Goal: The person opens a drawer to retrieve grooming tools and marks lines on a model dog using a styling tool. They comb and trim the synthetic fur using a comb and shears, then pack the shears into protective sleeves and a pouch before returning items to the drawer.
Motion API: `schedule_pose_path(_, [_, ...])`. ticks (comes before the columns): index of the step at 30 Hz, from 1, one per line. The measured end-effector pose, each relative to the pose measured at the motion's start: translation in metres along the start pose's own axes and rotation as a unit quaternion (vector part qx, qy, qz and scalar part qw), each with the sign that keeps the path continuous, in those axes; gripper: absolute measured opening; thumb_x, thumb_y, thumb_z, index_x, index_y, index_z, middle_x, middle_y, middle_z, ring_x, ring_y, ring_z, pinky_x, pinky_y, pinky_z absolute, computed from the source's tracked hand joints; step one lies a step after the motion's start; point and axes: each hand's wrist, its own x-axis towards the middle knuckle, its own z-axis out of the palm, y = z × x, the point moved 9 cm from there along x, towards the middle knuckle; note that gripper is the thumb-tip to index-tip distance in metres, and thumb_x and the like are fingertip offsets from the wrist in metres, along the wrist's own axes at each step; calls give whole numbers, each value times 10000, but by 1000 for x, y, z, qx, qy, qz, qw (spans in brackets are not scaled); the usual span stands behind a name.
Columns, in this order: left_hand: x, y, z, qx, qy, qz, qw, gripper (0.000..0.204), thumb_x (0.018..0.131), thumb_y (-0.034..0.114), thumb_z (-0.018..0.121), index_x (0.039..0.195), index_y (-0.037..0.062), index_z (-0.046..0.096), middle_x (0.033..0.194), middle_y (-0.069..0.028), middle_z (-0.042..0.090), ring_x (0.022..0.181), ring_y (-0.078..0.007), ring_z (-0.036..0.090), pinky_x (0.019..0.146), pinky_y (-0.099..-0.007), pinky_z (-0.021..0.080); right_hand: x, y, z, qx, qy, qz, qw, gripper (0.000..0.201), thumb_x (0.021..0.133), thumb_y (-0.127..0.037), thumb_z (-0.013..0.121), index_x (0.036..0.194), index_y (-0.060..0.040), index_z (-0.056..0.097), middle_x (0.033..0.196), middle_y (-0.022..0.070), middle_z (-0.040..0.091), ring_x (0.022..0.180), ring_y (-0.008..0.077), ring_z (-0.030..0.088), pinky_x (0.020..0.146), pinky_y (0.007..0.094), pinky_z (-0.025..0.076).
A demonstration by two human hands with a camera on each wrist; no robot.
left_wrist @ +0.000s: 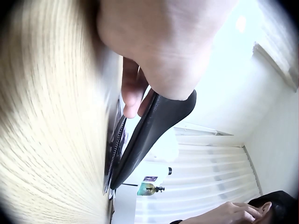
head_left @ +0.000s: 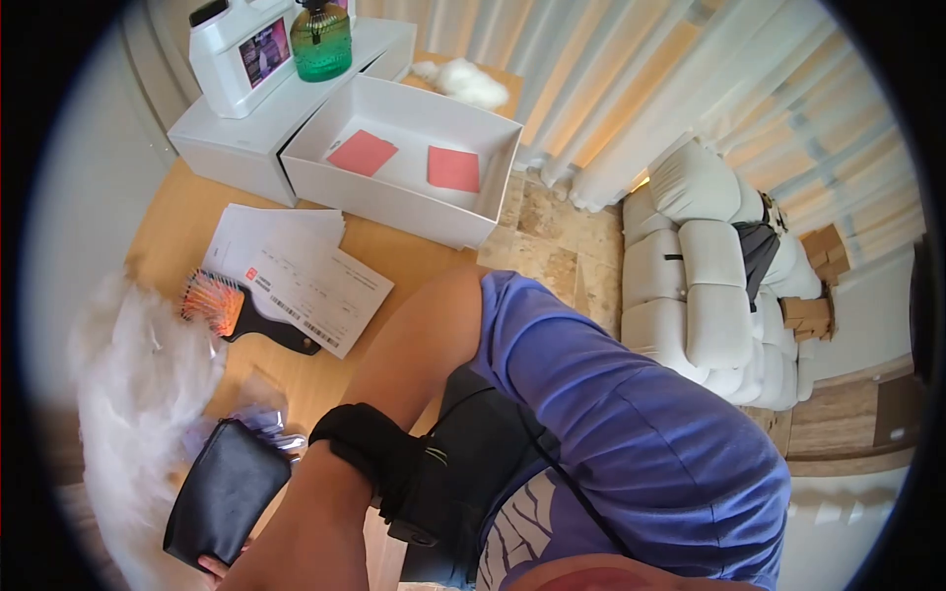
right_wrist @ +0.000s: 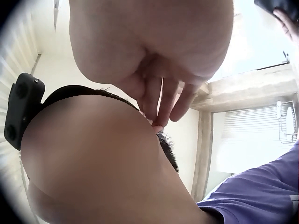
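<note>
A black zip pouch [head_left: 227, 488] lies tilted over the wooden table at the lower left. My left hand [left_wrist: 163, 42] grips its near end; in the left wrist view, fingers show between the pouch body and a toothed zip edge. In the head view only fingertips peek out under the pouch. Clear plastic with purple bits [head_left: 261, 422] lies just behind it. My right hand [right_wrist: 154, 46] is raised to the side of my head, fingers nearly straight and tips touching there. In the head view my right forearm, with a black wrist strap [head_left: 365, 448], crosses in front.
White long fur [head_left: 138, 394] fills the table's left side. Near it are a black hairbrush [head_left: 276, 325] and papers [head_left: 296, 266]. Behind stand an open white box [head_left: 384, 212] holding pink cards, a white jug [head_left: 222, 69] and a green pump bottle [head_left: 322, 54]. A sofa [head_left: 655, 315] is right.
</note>
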Motion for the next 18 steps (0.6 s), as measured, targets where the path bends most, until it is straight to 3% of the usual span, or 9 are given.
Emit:
schedule_pose_path(4, [-1,2,-1,18,33,21,999,454,1095,4,337,1542,-4,419,1454,-75,573,1251,-90,568,1033,-222,468,-4,-6,8,-136,-32,35,990,377,1054,-105,550,1393,57,578,1273,181,684,1101,208,675,878,274,571])
schedule_pose_path(6, [-9,4,-10,-15,64,124,990,399,1108,54,353,1480,-32,469,1398,-74,608,1224,-91,577,1019,-230,485,-5,-2,1,-161,-28,87,983,398,1052,-157,584,1418,-2,587,1289,153,687,1112,211,673,874,254,571])
schedule_pose_path(7, [-8,1,-5,10,50,112,992,399,1108,54,353,1480,-32,469,1398,-74,608,1224,-91,577,1019,-230,485,-5,-4,-14,-279,4,34,960,304,1028,-153,546,1251,28,644,1129,163,715,1027,225,698,839,298,577])
schedule_pose_path(8, [-12,14,5,-409,-70,181,892,354,1095,72,403,1410,-43,516,1331,-99,634,1155,-122,612,977,-241,514,-4,-8,-26,-381,32,-21,924,295,1005,-148,508,1084,59,702,970,173,744,942,239,722,805,341,582])
schedule_pose_path(9, [-17,25,-1,-748,-157,188,617,316,1082,91,454,1341,-53,562,1263,-124,660,1085,-153,647,935,-252,542,-10,-14,-27,-671,25,-65,738,254,955,-157,562,1008,46,707,942,196,733,899,298,716,764,367,568])
schedule_pose_path(10, [-22,48,-7,-726,-158,145,653,316,1082,91,454,1341,-53,562,1263,-124,660,1085,-153,647,935,-252,542,-11,-13,-40,-723,51,-63,686,208,888,-167,633,970,19,678,876,160,701,857,309,697,761,394,562])
schedule_pose_path(13, [-66,198,-118,-916,-61,387,-85,217,1027,119,594,1178,-25,653,1028,-89,686,859,-136,635,735,-260,526,-18,-4,-73,-891,66,-122,433,401,747,-319,785,1025,-54,671,1042,79,647,1032,253,648,871,397,541])
schedule_pose_path(15, [-84,288,-152,-667,32,629,-398,152,984,127,683,1084,14,697,860,-29,685,702,-88,586,578,-257,481,-18,6,-93,-914,8,-89,396,286,840,-235,703,1073,-70,685,1214,90,646,1203,246,617,1020,397,486])
schedule_pose_path(18, [-66,240,-136,-654,124,577,-473,72,913,26,728,982,7,727,721,-8,614,537,-49,483,471,-229,359,-23,29,-115,-914,1,33,405,502,808,-88,724,1305,-83,655,1321,76,658,1241,254,621,1051,392,499])
